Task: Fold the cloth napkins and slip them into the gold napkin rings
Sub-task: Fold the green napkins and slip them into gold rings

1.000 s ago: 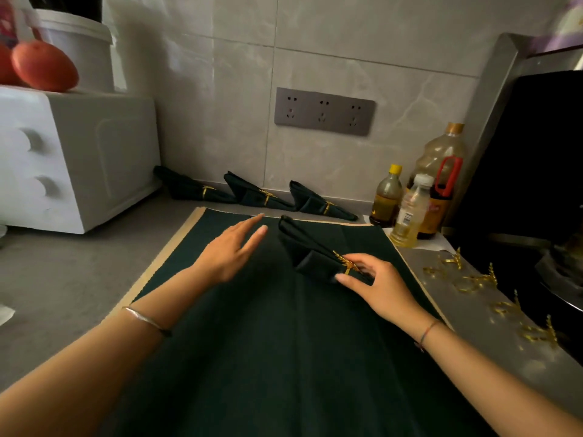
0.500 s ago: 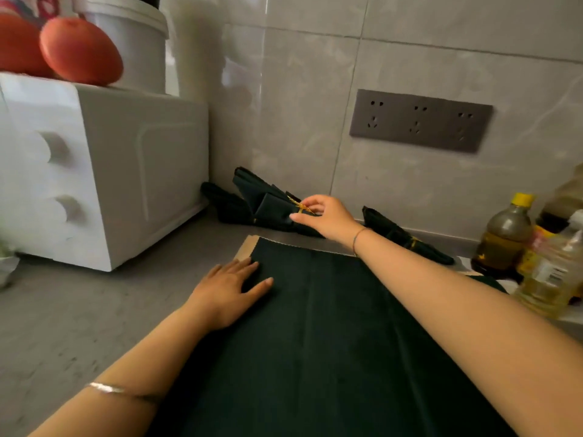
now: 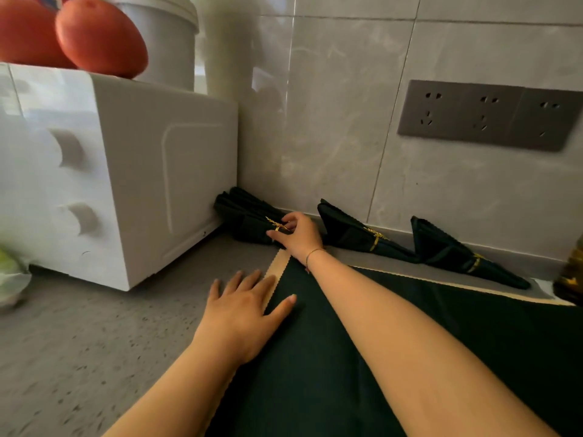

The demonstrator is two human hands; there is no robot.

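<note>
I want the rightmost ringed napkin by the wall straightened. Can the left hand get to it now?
Probably not directly: the left hand lies flat on the cloth corner, and the right arm, stretched to the held napkin, lies across its way to the rightmost napkin.

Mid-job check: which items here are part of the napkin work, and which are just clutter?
Job: ringed napkin pinched by right hand; finished middle napkin; finished right napkin; flat green cloth touched by left hand.
Lying about: white appliance, red fruit, white bucket, wall socket, bottle.

Green folded napkins (image 3: 344,227), gold rings (image 3: 376,239) on, in row; unfolded napkin (image 3: 315,373) flat.
</note>
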